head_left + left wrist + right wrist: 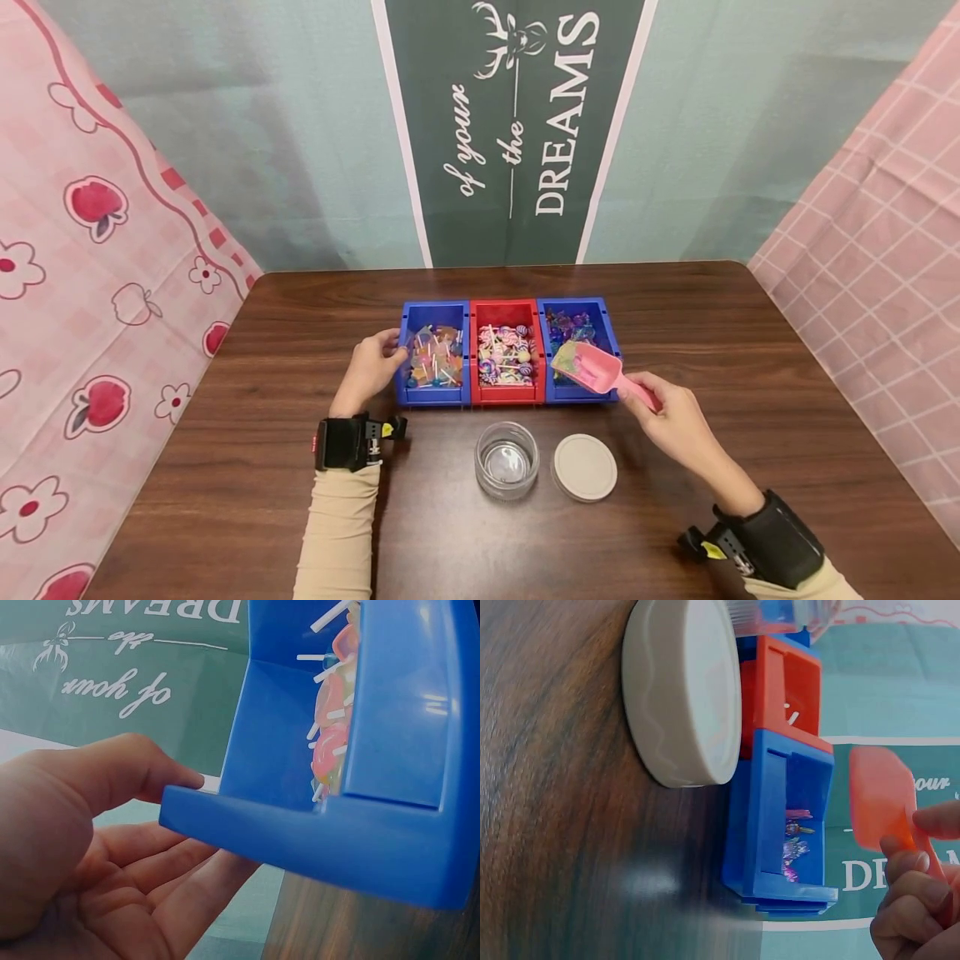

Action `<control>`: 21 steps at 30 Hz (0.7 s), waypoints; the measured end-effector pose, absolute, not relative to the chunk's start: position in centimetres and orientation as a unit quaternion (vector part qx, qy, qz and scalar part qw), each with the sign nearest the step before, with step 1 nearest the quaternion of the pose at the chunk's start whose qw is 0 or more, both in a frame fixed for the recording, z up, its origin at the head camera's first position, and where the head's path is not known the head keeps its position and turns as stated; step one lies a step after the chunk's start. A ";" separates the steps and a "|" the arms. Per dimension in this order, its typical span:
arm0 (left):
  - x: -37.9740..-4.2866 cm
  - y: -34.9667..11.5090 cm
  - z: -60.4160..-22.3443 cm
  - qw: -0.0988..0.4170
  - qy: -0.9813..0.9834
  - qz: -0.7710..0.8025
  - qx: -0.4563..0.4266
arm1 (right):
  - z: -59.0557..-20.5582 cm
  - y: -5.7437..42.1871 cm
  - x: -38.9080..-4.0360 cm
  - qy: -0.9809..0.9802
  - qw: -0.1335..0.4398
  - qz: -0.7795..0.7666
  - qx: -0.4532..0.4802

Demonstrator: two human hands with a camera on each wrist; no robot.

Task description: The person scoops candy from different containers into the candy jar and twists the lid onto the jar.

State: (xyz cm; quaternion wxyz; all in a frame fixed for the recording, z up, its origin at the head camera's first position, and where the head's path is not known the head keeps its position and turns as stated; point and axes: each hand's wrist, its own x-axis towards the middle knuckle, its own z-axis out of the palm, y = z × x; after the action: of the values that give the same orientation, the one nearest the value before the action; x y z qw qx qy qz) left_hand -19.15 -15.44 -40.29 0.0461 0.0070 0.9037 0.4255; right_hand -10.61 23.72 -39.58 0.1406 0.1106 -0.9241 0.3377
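Note:
My left hand (369,368) grips the outer side wall of the left blue bin (433,397), thumb over the rim and fingers outside. Gummy-looking lollipops (435,354) on white sticks lie in that bin. With my right hand (678,421) I hold a pink scoop (602,372) by its handle, above the right blue bin (585,393). Something pale green shows at the scoop's front. Shiny purple and blue wrapped candies (570,325) lie in the right bin. Between them, the red bin (507,395) holds swirl lollipops (506,350).
In front of the bins stands a clear glass jar (507,485), uncovered. A round cream lid (585,467) lies to its right on the dark wooden table (247,467). Behind the table hangs a green curtain (322,167), with pink cloths at both sides.

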 end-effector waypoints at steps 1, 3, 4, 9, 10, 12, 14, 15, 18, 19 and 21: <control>-19.1 -15.5 -40.3 0.043 0.904 0.424 0.011 | -39.5 23.7 -10.5 -0.922 0.135 0.344 0.115; -19.2 -15.5 -40.3 0.040 0.904 0.426 0.013 | -39.2 23.6 -10.2 -0.917 0.126 0.356 0.125; -19.2 -15.5 -40.3 0.038 0.904 0.425 0.014 | -39.1 23.6 -10.1 -0.915 0.120 0.363 0.131; -19.2 -15.5 -40.4 0.037 0.903 0.427 0.018 | -38.9 23.6 -9.6 -0.903 0.089 0.387 0.165; -19.2 -15.5 -40.4 0.037 0.903 0.427 0.018 | -38.9 23.6 -9.5 -0.899 0.083 0.393 0.173; -19.2 -15.5 -40.4 0.039 0.903 0.427 0.017 | -38.9 23.6 -9.3 -0.892 0.067 0.404 0.189; -19.2 -15.5 -40.4 0.038 0.903 0.428 0.016 | -38.8 23.5 -9.2 -0.883 0.053 0.418 0.208; -19.2 -15.5 -40.4 0.038 0.903 0.427 0.017 | -38.8 23.5 -9.2 -0.877 0.045 0.425 0.218; -19.2 -15.5 -40.3 0.036 0.903 0.428 0.017 | -38.7 23.4 -9.0 -0.864 0.024 0.437 0.249; -19.2 -15.5 -40.3 0.034 0.904 0.427 0.019 | -38.7 23.3 -9.0 -0.861 0.018 0.438 0.258; -19.2 -15.5 -40.4 0.034 0.903 0.427 0.018 | -38.6 23.3 -8.9 -0.857 0.007 0.436 0.275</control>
State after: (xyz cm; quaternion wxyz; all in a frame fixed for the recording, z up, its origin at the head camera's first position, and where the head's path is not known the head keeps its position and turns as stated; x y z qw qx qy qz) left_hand -19.21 -15.52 -40.35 0.0340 0.0179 0.9034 0.4271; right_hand -8.90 23.25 -38.59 0.0074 0.2747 -0.8568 0.4363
